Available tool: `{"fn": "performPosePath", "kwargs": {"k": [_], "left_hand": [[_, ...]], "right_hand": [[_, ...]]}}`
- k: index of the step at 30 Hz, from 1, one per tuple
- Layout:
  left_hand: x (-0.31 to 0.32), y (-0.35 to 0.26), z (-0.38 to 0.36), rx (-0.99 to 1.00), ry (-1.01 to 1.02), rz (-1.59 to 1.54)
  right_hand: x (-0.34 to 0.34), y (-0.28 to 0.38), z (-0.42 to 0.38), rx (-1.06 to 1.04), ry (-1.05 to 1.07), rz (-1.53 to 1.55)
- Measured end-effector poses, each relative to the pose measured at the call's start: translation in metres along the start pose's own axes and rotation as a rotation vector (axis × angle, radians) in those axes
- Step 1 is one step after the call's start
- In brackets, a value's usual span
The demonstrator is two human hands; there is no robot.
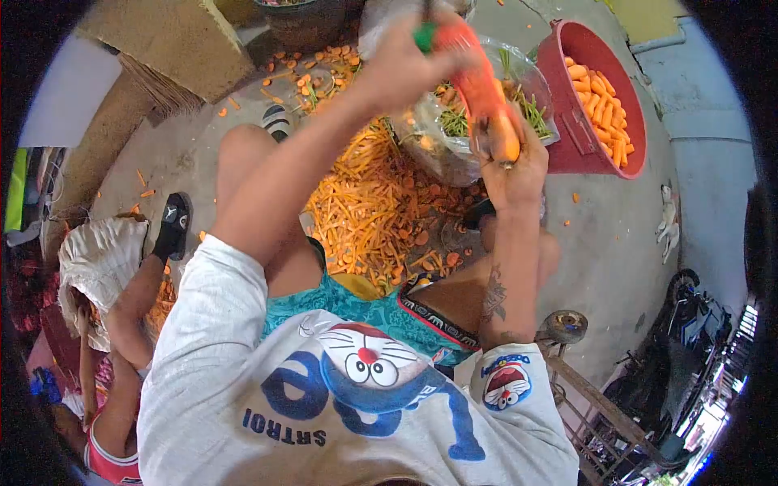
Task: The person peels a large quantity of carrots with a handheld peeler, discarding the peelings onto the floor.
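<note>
My left hand [405, 69] is closed, smeared by motion, on a long red thing [478, 85] with a green end; its exact kind I cannot tell. This red thing slants down to the right, its lower end right at a peeled orange carrot [507, 146]. Wrapped around that carrot is my right hand [523, 170], with the carrot's tip pointing toward me. Behind both hands sits a clear plastic bag [543, 89] with green carrot stems and some carrots. Below them, between my legs, lies a heap of carrot peelings [365, 202].
A red tub [563, 121] of peeled carrots stands at the right. Carrot slices are scattered over the concrete floor. Cardboard [166, 40] and a broom's bristles [162, 85] are at upper left. Another person's leg [134, 308] is at left, beside a white sack [101, 251]. A metal-framed cart [600, 397] stands lower right.
</note>
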State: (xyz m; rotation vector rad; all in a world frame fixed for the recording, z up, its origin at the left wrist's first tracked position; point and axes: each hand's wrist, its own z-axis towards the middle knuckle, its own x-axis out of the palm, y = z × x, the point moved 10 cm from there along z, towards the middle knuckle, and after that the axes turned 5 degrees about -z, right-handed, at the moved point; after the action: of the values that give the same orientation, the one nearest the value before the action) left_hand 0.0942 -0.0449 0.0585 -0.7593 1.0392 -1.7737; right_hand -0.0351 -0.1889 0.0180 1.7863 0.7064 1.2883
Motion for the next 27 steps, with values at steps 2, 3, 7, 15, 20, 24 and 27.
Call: {"fn": "performPosePath", "kwargs": {"k": [2, 3, 7, 15, 20, 24, 27], "left_hand": [[0.016, -0.014, -0.001, 0.023, 0.097, -0.055], [0.025, -0.021, -0.004, 0.040, 0.187, -0.111], [-0.049, -0.015, 0.020, -0.089, -0.304, -0.254], [0.001, -0.009, 0.011, 0.072, 0.056, -0.117], [-0.025, 0.002, 0.011, -0.180, -0.076, -0.216], [0.042, -0.039, -0.016, 0.105, 0.210, -0.326], [-0.018, 0.001, 0.018, -0.124, -0.060, -0.244]], "right_hand": [[-0.007, 0.001, 0.001, -0.014, -0.071, -0.013], [-0.001, -0.001, -0.002, 0.010, 0.008, 0.009], [0.007, -0.006, -0.007, 0.062, 0.159, 0.055], [0.002, -0.001, -0.010, 0.037, -0.038, 0.003], [-0.001, -0.002, -0.003, 0.071, 0.200, 0.071], [-0.010, 0.006, -0.007, 0.008, -0.146, -0.021], [0.000, -0.002, -0.008, 0.058, 0.063, 0.048]]}}
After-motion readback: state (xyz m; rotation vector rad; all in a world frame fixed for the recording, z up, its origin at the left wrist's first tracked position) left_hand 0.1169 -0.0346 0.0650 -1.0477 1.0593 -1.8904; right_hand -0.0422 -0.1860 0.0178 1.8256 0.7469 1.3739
